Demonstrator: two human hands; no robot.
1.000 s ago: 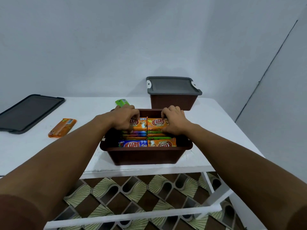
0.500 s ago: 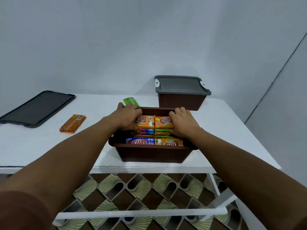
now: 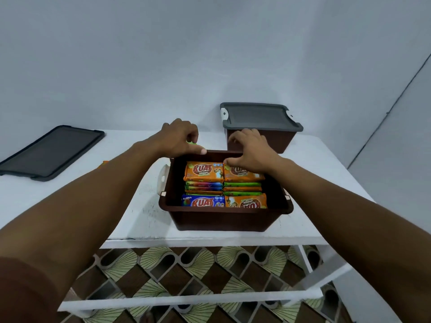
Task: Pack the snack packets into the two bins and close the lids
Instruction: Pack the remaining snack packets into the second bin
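Note:
An open brown bin stands at the table's front, filled with rows of snack packets. My left hand hovers over the bin's back left rim. Its fingers are curled down on a green packet, of which only a sliver shows between fingers and thumb. My right hand is at the back right of the bin, thumb and curled fingers pinching the far edge of an orange packet. Behind stands a second brown bin with its grey lid on.
A loose dark grey lid lies at the table's left. An orange packet on the table is almost hidden by my left forearm. The white table's front edge is close below the bin; a patterned floor shows underneath.
My left hand has lifted out of the bin and moved back over the green packet. My right hand has shifted to the far edge of the orange packet. The view has tilted.

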